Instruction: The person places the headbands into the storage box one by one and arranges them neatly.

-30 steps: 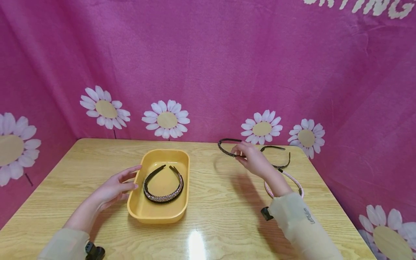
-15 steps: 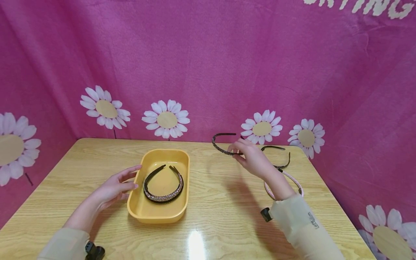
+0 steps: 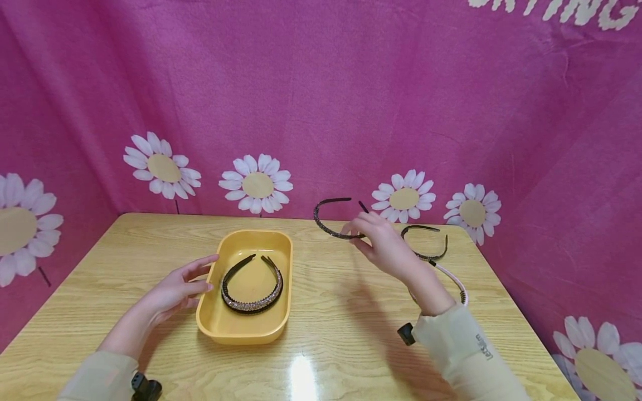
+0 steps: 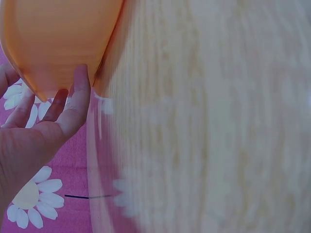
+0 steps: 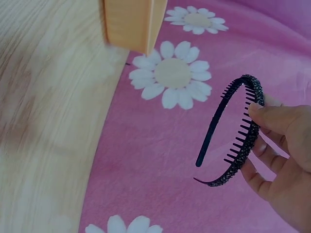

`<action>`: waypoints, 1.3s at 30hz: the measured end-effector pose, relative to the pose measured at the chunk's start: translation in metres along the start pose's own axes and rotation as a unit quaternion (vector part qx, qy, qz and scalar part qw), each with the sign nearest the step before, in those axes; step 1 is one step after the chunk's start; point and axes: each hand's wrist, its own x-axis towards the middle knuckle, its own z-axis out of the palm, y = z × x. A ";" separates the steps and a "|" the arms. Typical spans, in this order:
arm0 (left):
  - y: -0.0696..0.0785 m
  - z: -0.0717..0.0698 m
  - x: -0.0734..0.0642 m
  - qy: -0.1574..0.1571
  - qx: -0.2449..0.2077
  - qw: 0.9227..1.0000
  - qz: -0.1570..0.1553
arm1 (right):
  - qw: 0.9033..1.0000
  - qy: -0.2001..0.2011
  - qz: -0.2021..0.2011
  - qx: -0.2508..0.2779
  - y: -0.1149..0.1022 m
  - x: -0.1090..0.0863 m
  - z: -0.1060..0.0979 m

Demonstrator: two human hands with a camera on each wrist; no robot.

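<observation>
My right hand [image 3: 385, 246] pinches a black headband [image 3: 321, 220] between thumb and fingers, holding it up over the back of the table. In the right wrist view, the headband [image 5: 250, 138] shows comb teeth on its inside and dark sparkly stones outside. At the left, my left hand [image 3: 173, 289] touches the side of a yellow plastic tray [image 3: 244, 338] with its fingers spread. The left wrist view shows these fingers [image 4: 80, 97] against the tray's outer wall. Inside the tray lie black headbands [image 3: 251, 306], nested together, the upper one with pinkish stones.
Another black headband [image 3: 446, 246] lies at the table's back right. Touching it is a pink headband [image 3: 453, 277], partly hidden by my right forearm. Behind the wooden table [image 3: 341, 334] hangs a magenta cloth [image 3: 321, 111] with daisies.
My right hand has lifted the black headband higher and carried it a little to the left. The left hand and tray have stayed where they were.
</observation>
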 end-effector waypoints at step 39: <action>0.000 0.000 -0.001 -0.008 -0.008 1.000 0.006 | 0.991 -0.006 -0.128 0.034 -0.064 0.025 0.046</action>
